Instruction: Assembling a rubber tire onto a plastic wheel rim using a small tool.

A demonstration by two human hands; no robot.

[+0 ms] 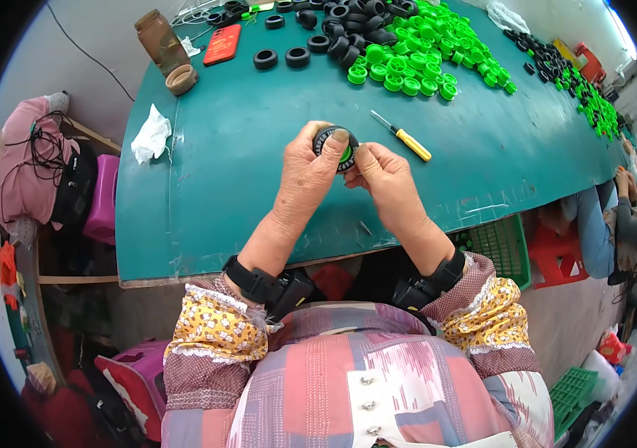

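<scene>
A small black toy tyre (324, 139) with a green wheel hub (346, 155) inside it is held up over the table. My left hand (306, 166) wraps round its left side, the thumb pressed across its face. From the right, my right hand (387, 179) pinches the tyre's edge between thumb and fingers; the fingertips behind it are partly hidden. To the right of my hands lies a screwdriver (412, 145) with a yellow handle, its metal tip pointing up and left.
The green table (244, 142) bears a heap of black tyres (359, 26) and a pile of green hubs (423, 56) at the back. At the left are a brown jar (162, 43), a red phone (222, 45) and crumpled tissue (152, 134). Other people sit at the right.
</scene>
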